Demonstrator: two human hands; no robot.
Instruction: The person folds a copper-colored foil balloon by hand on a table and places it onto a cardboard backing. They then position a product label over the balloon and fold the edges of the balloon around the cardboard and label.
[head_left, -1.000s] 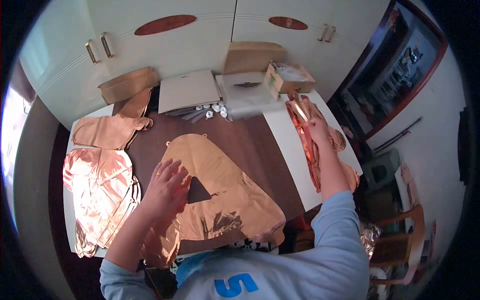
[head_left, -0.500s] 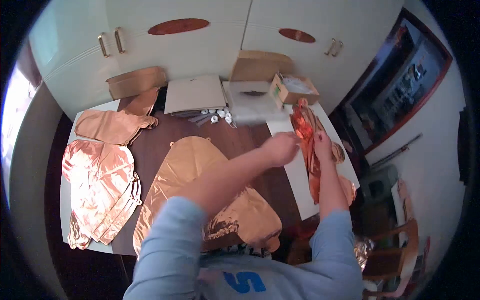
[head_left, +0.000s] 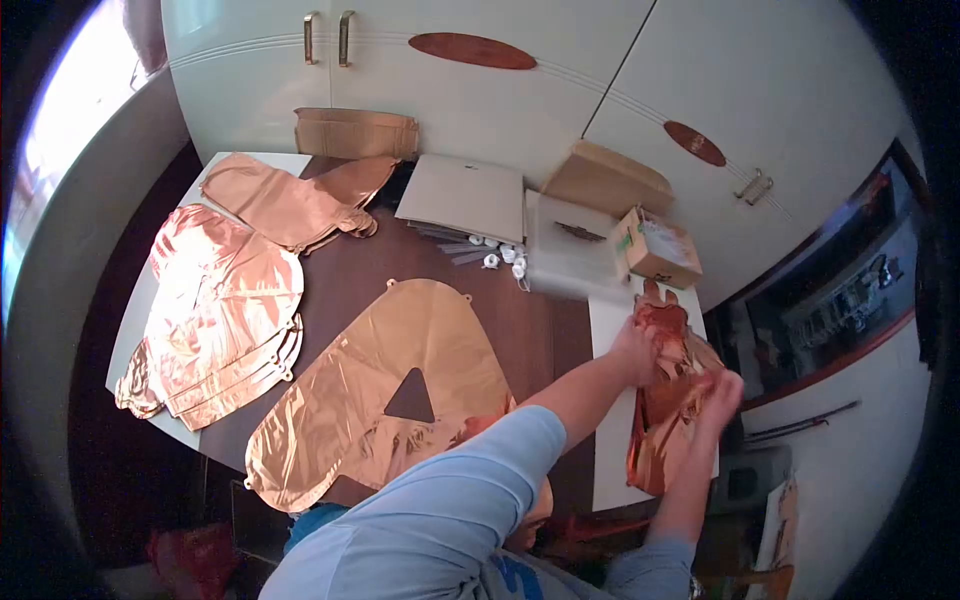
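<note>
The left hand (head_left: 634,354) is pinching the left side of a copper foil piece (head_left: 662,445) over the desk (head_left: 612,462) at 4 o'clock; the right hand (head_left: 721,398) is touching its right side, too blurred to tell its grip. Toward the hands' 9 o'clock, an A-shaped foil (head_left: 355,405) is lying flat; toward 12, a carton (head_left: 660,262) is standing.

One left hand (head_left: 632,355) and one right hand (head_left: 720,398) show, with one A-shaped foil balloon (head_left: 335,430), two left-side piles of copper-coloured foil (head_left: 225,305) and one foil bundle (head_left: 665,410) at the right. There are four cabinet handles (head_left: 309,40), two red oval plaques (head_left: 472,51) and one small cardboard box (head_left: 665,268). The small white rolls (head_left: 491,262) number several, bunched too closely for an exact count.
</note>
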